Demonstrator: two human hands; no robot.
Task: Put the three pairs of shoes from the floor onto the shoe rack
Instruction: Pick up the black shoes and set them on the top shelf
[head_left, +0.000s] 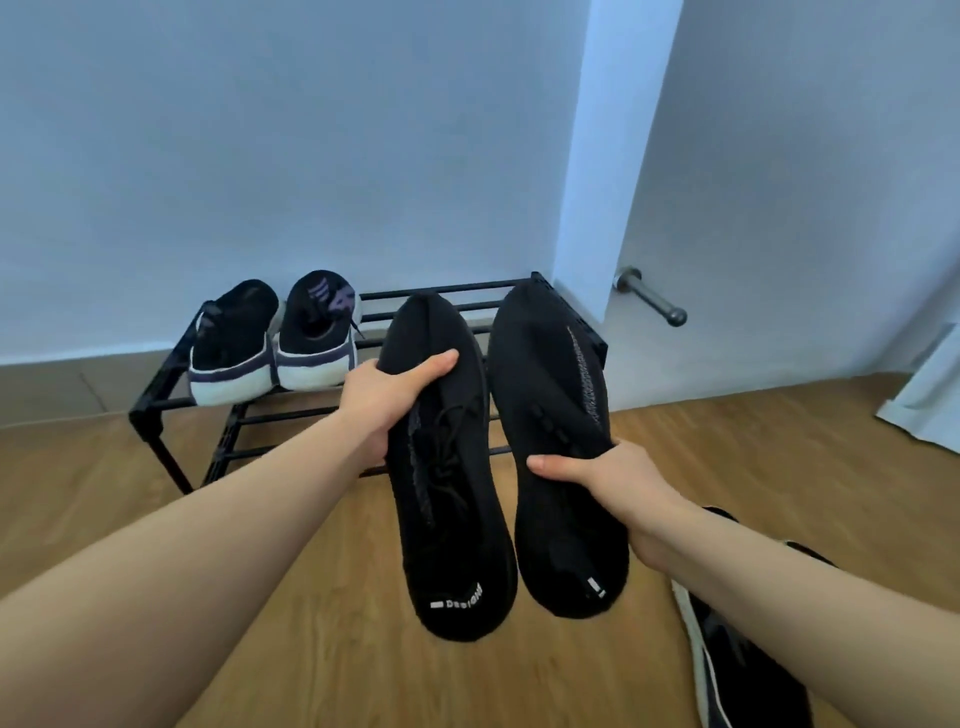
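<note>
At the far left of the black metal shoe rack (156, 400), a pair of black sneakers with white soles (275, 340) sits on the top tier, heels toward the camera, the left heel reaching the rack's front rail. To their right the rest of the top tier's bars lie bare as far as the right end post, which stands close against the white wall corner (592, 182).

The left hand (387, 397) wraps around the outer side of the left black knit shoe (441, 467), thumb lying across its top, fingers curled underneath. The shoe is held in the air, toe pointing at the bare stretch of rack.

Just beside it, the right hand (605, 480) clasps the right black knit shoe (561, 441) from its outer side, thumb over the upper; its toe overlaps the rack's back rail near the right post, though whether it touches the bars is hard to judge.

Further right, a metal door stopper (652, 299) juts from the wall. At the lower right, another dark shoe with a white sole (737, 670) lies on the wooden floor (311, 649), partly under the right forearm.
</note>
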